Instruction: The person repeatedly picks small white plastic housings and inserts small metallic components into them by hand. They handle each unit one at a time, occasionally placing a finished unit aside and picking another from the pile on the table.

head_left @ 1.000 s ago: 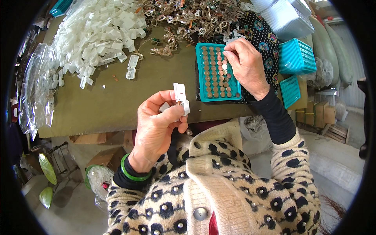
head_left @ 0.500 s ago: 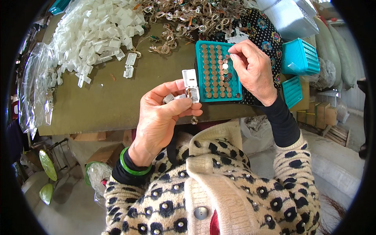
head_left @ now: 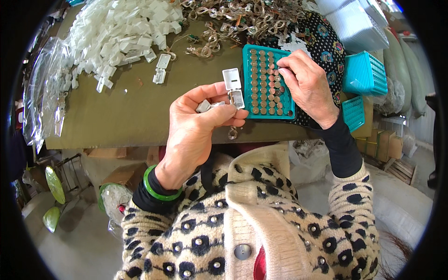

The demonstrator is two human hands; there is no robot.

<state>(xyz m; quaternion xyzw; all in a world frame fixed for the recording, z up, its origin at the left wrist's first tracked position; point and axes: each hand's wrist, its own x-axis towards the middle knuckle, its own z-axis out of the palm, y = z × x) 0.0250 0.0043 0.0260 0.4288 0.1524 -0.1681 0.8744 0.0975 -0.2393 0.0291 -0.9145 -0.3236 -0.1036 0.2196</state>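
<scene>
My left hand (head_left: 196, 116) grips a small white plastic case (head_left: 232, 79), its hinged lid swung up and its inside facing me. More small white pieces (head_left: 204, 106) are tucked in the same palm, and a short coil of clear wire (head_left: 233, 133) hangs beneath the fingers. Beside the case lies a teal tray (head_left: 246, 70) with rows of round coin-like metal cells (head_left: 263, 91). Over the tray's right side, my right hand (head_left: 308, 86) has thumb and forefinger pinched together. Whatever is between those fingertips is too small to make out, and the hand covers part of the tray.
A heap of white plastic cases (head_left: 126, 32) covers the far left of the table, with one opened case (head_left: 161, 67) apart from it. Tangled clear wires (head_left: 242, 18) lie at the back. Stacked teal trays (head_left: 364, 72) and white trays (head_left: 354, 25) stand at right.
My right fingertips have shifted slightly left and nearer to me over the tray, and look more closely pinched. The left hand keeps its hold on the case. The whole view has shifted slightly.
</scene>
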